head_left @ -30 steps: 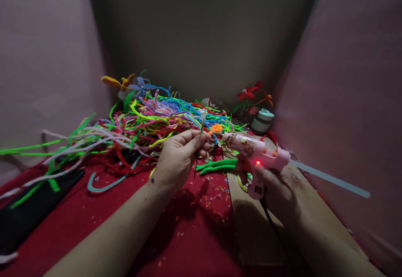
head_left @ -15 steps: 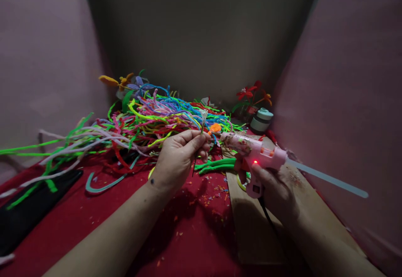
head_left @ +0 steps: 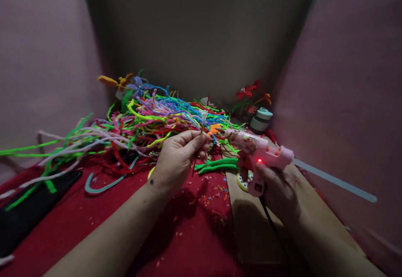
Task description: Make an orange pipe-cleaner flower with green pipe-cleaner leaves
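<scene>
My left hand is closed, pinching a thin dark stem topped with a tuft of white stamens. A small orange fuzzy petal sticks out to the right from the same fingers. My right hand grips the handle of a pink glue gun, whose red light is lit. A translucent glue stick juts from its back end. The gun's nozzle points left, at the right edge of the orange petal; whether they touch, I cannot tell.
A heap of colourful pipe cleaners spreads across the back of the red cloth. Green pipe cleaners lie beyond my hands. A wooden board, a pale jar and red flowers are at right; a black pouch lies left.
The glue gun in my right hand has shifted slightly right, its nozzle now at the petal's right edge. My left hand stays almost still.
</scene>
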{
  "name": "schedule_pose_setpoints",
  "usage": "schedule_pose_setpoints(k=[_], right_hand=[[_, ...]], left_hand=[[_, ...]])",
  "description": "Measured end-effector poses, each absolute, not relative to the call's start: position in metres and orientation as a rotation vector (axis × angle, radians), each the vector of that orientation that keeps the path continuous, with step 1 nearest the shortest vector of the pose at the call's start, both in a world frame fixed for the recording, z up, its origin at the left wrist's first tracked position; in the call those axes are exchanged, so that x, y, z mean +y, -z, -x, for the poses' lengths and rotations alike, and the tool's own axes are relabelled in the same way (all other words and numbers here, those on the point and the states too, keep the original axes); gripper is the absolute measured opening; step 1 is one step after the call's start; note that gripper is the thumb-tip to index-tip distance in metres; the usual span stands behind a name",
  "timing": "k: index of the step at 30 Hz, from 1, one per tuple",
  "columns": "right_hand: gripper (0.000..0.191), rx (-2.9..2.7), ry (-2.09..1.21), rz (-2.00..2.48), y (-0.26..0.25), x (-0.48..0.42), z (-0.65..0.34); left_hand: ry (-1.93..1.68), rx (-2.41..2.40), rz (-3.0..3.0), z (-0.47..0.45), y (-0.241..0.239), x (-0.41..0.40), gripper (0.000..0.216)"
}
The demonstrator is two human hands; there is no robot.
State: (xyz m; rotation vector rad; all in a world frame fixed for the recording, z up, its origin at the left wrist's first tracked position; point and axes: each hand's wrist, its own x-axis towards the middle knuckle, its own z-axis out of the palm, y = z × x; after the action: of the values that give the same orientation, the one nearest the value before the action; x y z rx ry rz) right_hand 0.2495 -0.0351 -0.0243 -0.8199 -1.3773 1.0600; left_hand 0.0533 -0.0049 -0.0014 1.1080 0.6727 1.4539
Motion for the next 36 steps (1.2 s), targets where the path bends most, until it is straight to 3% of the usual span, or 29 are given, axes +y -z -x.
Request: schedule_pose_setpoints(k=[11, 15, 20, 26, 36], right_hand=[[0.015, -1.355, -0.896, 0.871, 0.01, -0.037, -0.253], [0.03, -1.291, -0.591, 1.082, 0.011, -0.039, -0.29], [0.021, -1.623, -0.054, 1.367, 0.027, -0.056, -0.36], [0.032, -1.992, 0.303, 1.779, 0.059, -0.07, -0.401], [0.028, -2.132, 0.259, 1.875, 0.057, -0.055, -0.408]], left_hand=[[-1.468, 0.668, -1.058, -0.052, 0.0, -0.003, 0.013], [-1.506, 0.665, -1.037, -0.05, -0.002, -0.001, 0.013], [-1.496, 0.676, -1.039, -0.052, -0.004, -0.001, 0.014], [-1.472, 0.681, -1.056, -0.055, -0.003, -0.003, 0.015], [-1.443, 0.654, -1.024, -0.056, -0.001, -0.004, 0.015]])
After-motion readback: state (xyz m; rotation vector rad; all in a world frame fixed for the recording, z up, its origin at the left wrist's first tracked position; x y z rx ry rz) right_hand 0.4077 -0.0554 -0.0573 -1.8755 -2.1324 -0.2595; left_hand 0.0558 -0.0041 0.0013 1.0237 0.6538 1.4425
